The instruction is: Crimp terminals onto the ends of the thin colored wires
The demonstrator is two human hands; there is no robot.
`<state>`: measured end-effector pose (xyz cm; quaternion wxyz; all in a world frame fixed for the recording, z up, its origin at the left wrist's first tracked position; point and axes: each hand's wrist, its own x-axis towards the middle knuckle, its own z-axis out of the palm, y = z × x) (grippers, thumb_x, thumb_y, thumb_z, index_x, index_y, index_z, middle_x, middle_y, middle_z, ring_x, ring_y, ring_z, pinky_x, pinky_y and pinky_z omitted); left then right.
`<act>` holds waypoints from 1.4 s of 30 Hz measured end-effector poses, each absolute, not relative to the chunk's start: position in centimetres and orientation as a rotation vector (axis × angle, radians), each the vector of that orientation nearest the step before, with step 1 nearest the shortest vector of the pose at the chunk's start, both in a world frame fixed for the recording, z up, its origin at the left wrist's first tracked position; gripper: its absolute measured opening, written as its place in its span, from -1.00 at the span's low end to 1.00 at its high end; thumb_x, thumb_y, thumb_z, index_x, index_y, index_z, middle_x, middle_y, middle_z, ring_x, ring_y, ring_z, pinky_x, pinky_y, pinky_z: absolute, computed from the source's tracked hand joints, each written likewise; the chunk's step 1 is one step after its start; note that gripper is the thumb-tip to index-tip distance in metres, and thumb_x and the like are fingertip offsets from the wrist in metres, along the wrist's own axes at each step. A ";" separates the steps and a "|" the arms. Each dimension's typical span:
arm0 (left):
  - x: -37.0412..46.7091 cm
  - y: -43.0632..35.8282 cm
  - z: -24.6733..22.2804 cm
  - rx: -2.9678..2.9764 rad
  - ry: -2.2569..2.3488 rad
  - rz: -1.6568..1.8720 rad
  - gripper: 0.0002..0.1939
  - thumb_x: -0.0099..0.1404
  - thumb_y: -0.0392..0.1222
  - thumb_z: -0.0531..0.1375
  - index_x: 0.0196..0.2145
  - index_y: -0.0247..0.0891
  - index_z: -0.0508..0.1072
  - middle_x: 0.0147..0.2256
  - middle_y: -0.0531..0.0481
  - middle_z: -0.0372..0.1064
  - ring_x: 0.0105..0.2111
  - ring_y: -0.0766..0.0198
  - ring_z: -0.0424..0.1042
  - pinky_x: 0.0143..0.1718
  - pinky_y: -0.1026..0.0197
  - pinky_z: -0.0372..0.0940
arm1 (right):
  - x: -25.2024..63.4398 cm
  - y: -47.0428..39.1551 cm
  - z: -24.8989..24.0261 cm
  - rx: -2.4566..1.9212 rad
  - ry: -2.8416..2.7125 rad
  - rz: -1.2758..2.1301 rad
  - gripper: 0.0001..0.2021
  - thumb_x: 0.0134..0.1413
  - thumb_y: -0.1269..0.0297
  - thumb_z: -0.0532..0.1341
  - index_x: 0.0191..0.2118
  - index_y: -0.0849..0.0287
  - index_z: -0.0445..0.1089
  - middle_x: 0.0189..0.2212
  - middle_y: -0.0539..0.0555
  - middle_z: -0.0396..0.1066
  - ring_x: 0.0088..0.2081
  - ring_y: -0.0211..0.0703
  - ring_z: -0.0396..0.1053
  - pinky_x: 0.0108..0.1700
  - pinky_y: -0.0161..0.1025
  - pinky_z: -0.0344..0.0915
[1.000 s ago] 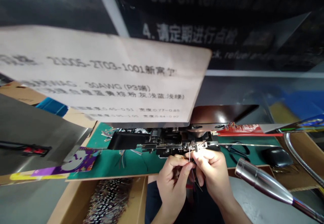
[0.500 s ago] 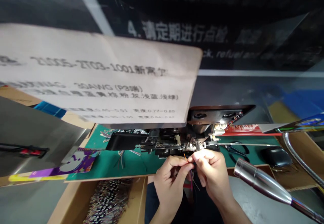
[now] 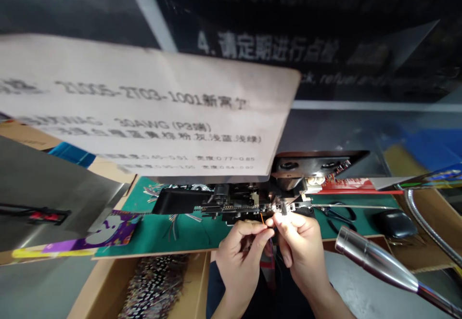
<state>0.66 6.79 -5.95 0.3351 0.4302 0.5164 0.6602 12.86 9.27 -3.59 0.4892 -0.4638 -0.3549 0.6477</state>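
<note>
My left hand [image 3: 241, 257] is closed in a pinch on thin wires below the front of the terminal crimping machine [image 3: 231, 202]. An orange wire [image 3: 262, 219] sticks up from its fingertips, and a purple strand [image 3: 271, 247] hangs beneath them. Close beside it, my right hand [image 3: 302, 246] is also pinched, its fingertips right at the machine's lit crimping spot. What those fingertips grip seems to be a wire of the same bunch, but the fingers mostly cover it. The two hands nearly touch.
A labelled machine cover [image 3: 180, 112] fills the upper view. On the green mat [image 3: 216, 237] lie loose wires [image 3: 173, 227], scissors [image 3: 339, 213] and a black mouse-like object [image 3: 395, 223]. A metal lamp [image 3: 375, 256] juts in at right. Below left, a carton [image 3: 197, 280] holds many wires.
My left hand has shifted slightly left, and the orange wire tilts a little more. My right hand has barely moved. A pale strand below the hands no longer shows. The view has shifted slightly.
</note>
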 end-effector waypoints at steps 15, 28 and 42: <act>0.3 6.1 -5.2 1.165 1.405 1.442 -0.83 0.45 -0.18 0.45 -0.34 -0.16 0.66 -0.57 0.18 0.52 -0.63 0.34 0.51 -0.54 0.39 0.40 | 14.1 8.9 -1.9 -1.215 -1.115 1.501 -0.56 0.41 -0.13 0.44 -0.29 0.17 0.77 -0.73 -0.09 0.32 -0.69 -0.30 0.16 -0.55 -0.32 0.25; -0.2 6.2 -4.3 1.189 1.427 1.351 -0.76 0.45 -0.13 0.44 -0.39 -0.16 0.61 -0.62 0.18 0.47 -0.67 0.32 0.49 -0.61 0.38 0.41 | 13.9 8.8 -2.1 -1.233 -1.107 1.428 -0.60 0.41 -0.06 0.44 -0.30 0.18 0.79 -0.74 -0.06 0.37 -0.71 -0.27 0.23 -0.57 -0.32 0.32; -0.1 6.2 -4.7 1.174 1.443 1.506 -0.82 0.38 -0.16 0.51 -0.33 -0.16 0.61 -0.55 0.16 0.57 -0.66 0.27 0.56 -0.61 0.34 0.48 | 13.4 9.3 -3.2 -1.130 -0.901 1.610 -0.51 0.40 -0.16 0.45 -0.29 0.22 0.78 -0.82 -0.12 0.25 -0.77 -0.38 0.04 -0.59 -0.36 0.26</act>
